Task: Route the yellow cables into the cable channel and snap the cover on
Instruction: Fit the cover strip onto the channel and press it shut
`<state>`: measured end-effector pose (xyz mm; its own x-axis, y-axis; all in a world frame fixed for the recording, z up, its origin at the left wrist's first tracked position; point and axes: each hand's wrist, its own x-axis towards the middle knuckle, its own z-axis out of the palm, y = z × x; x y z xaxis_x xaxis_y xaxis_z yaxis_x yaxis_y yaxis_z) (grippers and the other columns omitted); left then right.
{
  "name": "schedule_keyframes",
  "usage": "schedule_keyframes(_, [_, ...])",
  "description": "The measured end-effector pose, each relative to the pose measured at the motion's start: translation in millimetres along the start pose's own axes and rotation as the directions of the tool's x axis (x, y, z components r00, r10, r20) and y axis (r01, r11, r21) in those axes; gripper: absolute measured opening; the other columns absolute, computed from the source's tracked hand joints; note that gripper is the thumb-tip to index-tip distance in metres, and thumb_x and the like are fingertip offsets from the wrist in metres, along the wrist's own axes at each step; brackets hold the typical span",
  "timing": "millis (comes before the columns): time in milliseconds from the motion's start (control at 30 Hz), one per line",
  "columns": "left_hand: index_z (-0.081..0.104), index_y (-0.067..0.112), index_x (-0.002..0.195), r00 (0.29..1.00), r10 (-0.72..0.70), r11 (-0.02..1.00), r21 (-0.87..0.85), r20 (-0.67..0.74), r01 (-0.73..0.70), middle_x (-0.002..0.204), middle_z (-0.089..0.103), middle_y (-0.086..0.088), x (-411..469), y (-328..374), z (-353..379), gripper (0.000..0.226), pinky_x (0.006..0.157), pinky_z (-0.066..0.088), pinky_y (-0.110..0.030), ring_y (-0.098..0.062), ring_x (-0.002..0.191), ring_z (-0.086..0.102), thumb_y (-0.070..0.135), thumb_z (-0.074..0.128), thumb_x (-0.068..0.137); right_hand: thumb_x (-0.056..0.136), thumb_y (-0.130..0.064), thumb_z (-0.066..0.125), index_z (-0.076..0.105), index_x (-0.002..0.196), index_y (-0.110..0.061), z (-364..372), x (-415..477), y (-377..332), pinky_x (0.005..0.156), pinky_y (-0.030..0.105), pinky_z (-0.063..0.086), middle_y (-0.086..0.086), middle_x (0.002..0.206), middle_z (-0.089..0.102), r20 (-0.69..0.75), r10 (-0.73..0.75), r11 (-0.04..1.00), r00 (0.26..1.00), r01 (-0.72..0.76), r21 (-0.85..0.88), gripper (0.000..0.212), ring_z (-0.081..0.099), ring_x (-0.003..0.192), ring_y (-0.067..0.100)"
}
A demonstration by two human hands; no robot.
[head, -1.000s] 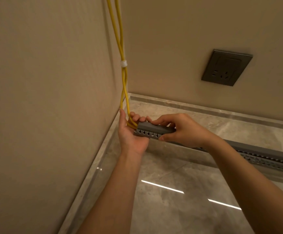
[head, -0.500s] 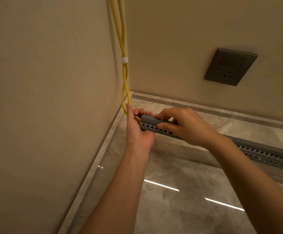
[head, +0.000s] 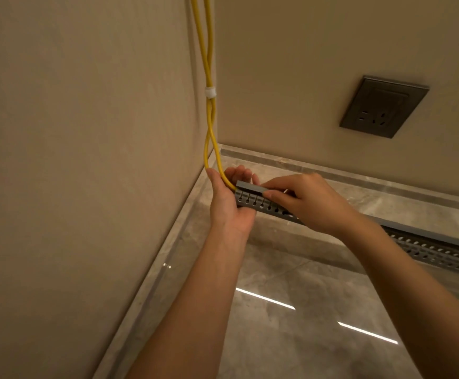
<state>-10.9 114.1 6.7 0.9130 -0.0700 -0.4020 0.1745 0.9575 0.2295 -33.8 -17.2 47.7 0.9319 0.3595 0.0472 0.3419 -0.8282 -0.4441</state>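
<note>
While the yellow cables [head: 210,127] are hanging down the room corner and curving into the channel's left end, the left hand [head: 227,203] is gripping the grey cable channel [head: 253,201] from below, and the right hand [head: 309,201] is pinching the cover [head: 251,186] on top.

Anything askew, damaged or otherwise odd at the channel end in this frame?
Nothing looks damaged. The yellow cables cross each other below the white tie before entering the cable channel end, held by the left hand. The cover under the right hand sits roughly level; whether it is snapped on cannot be told.
</note>
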Motion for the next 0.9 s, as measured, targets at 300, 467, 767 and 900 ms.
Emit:
schedule_keyframes(300, [0.053,0.012,0.062,0.997,-0.002,1.000,0.013,-0.074,0.003,0.046,0.060,-0.001,-4.0,0.6,7.7,0.049,0.067,0.051,-0.031,-0.014,0.040,0.059,0.051,0.044,0.091,0.092,-0.030,0.051,0.064,0.112,-0.029,-1.1,-5.9,-5.2,0.068,0.042,0.050,-0.003,0.089,0.070,-0.084,-0.063,0.997,0.994,0.060,-0.040,0.024,0.059,0.077,0.014])
schedule_keyframes(467, [0.046,0.014,0.057,0.991,-0.018,0.999,0.028,-0.129,0.022,0.039,0.050,0.001,-5.1,1.0,12.2,0.053,0.059,0.047,-0.026,-0.012,0.032,0.050,0.053,0.040,0.092,0.092,-0.028,0.050,0.063,0.116,-0.026,-2.9,-9.3,-10.2,0.065,0.042,0.049,0.002,0.087,0.069,-0.080,-0.124,0.985,0.989,0.113,-0.129,0.027,0.058,0.075,0.019])
schedule_keyframes(767, [0.039,0.015,0.054,0.975,-0.029,0.998,0.053,-0.222,0.041,0.035,0.039,0.004,-6.9,1.5,18.4,0.054,0.044,0.038,-0.020,-0.011,0.038,0.036,0.054,0.039,0.092,0.084,-0.034,0.057,0.052,0.120,-0.025,2.6,-21.3,-23.9,0.065,0.035,0.050,-0.003,0.098,0.066,-0.018,-0.093,0.938,0.996,0.081,-0.337,0.037,0.060,0.084,0.019])
schedule_keyframes(900, [0.038,0.015,0.056,0.961,-0.018,0.996,0.076,-0.276,0.041,0.037,0.039,0.004,-6.7,1.7,24.0,0.052,0.041,0.037,-0.020,-0.011,0.040,0.035,0.052,0.041,0.092,0.083,-0.016,0.058,0.054,0.116,-0.016,19.4,-25.7,-31.7,0.064,0.032,0.048,0.000,0.105,0.062,-0.167,-0.092,0.876,0.982,0.000,-0.483,0.033,0.054,0.094,0.020])
